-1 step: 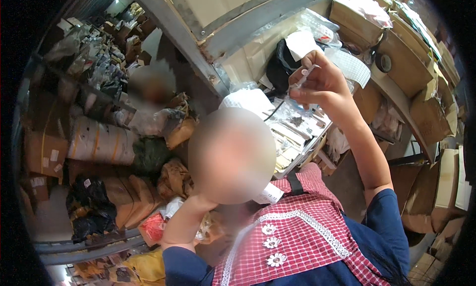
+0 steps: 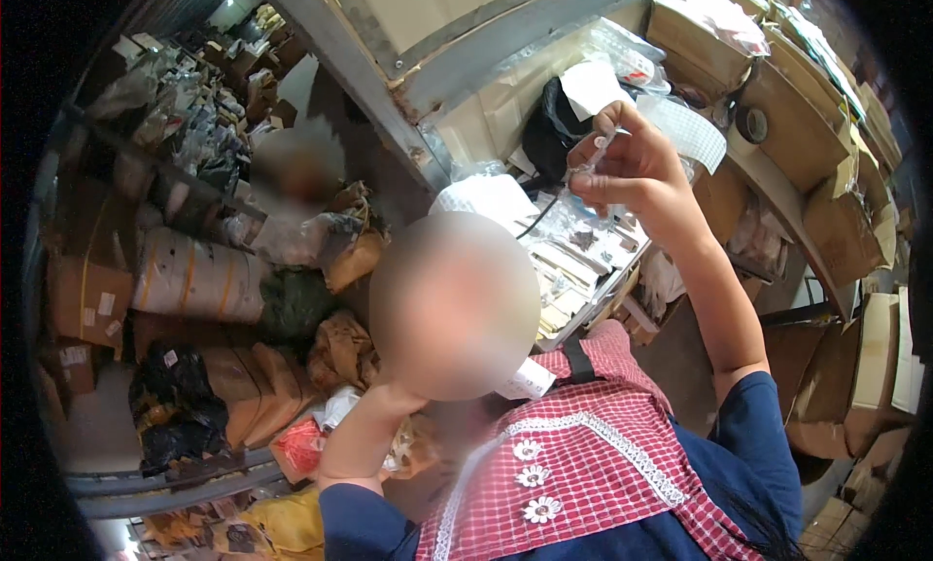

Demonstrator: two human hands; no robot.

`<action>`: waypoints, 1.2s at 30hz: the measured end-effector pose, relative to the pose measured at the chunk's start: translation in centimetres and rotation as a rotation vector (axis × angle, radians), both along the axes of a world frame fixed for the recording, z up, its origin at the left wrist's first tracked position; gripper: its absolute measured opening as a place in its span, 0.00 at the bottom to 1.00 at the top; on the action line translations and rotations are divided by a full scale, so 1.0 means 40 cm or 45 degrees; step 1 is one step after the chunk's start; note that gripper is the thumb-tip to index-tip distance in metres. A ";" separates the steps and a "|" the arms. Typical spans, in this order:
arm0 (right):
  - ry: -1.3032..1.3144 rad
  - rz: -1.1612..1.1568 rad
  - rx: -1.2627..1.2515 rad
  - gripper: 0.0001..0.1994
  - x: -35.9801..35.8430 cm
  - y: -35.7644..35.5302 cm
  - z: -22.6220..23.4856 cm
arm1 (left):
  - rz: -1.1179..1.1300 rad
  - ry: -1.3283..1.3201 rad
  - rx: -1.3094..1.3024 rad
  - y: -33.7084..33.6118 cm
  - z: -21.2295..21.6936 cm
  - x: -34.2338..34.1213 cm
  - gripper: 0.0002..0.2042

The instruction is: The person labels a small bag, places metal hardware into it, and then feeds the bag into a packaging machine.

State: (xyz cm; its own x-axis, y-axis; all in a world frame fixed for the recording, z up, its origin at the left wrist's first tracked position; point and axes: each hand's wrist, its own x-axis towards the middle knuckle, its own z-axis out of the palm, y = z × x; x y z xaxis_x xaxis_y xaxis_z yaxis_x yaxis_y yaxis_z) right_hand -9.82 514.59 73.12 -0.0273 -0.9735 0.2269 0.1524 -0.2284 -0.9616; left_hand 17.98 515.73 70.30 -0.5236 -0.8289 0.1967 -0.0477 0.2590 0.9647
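Observation:
My right hand (image 2: 637, 177) is raised over the far end of the table, its thumb and fingers closed in a pinch. Between them is a small, thin, clear-whitish piece (image 2: 601, 151) that looks like plastic; its exact kind is too small to make out. My left hand (image 2: 397, 398) is bent up at the wrist, and a large blurred patch covers its fingers. Whether it holds anything cannot be seen. Below my right hand, a table (image 2: 595, 313) bears rows of small pale packets or cards (image 2: 573, 274).
Cardboard boxes (image 2: 797, 123) and a dark tape roll (image 2: 751, 123) line the right side. A black bag (image 2: 554, 128) sits behind my right hand. To the left are a wrapped white bundle (image 2: 199, 279), a black plastic bag (image 2: 175, 405) and brown cartons (image 2: 238, 391).
The fingers of my right hand have shifted very slightly, and the small piece in them has turned a little. My left arm stays in place.

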 end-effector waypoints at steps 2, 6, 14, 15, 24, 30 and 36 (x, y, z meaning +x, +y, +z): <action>-0.117 0.034 0.108 0.20 -0.007 0.008 0.000 | 0.102 -0.157 -0.210 0.006 0.043 -0.029 0.13; -0.172 -0.001 0.102 0.17 -0.005 0.011 -0.012 | 0.247 -0.219 -0.315 0.013 0.063 -0.037 0.06; -0.057 -0.261 -0.032 0.16 -0.130 0.000 -0.062 | 0.426 0.027 0.112 0.018 0.078 0.025 0.05; -0.136 -0.219 -0.022 0.18 -0.125 -0.006 -0.073 | 0.423 0.086 0.149 0.018 0.072 0.024 0.05; -0.289 -0.080 0.069 0.23 -0.108 0.006 -0.117 | 0.415 0.278 0.300 0.016 0.021 0.017 0.05; -0.375 0.005 0.087 0.26 -0.082 0.000 -0.134 | 0.400 0.406 0.377 0.024 -0.004 0.018 0.06; 0.408 -0.046 -0.158 0.44 -0.008 0.000 -0.183 | 0.341 0.434 0.374 0.025 -0.019 -0.008 0.08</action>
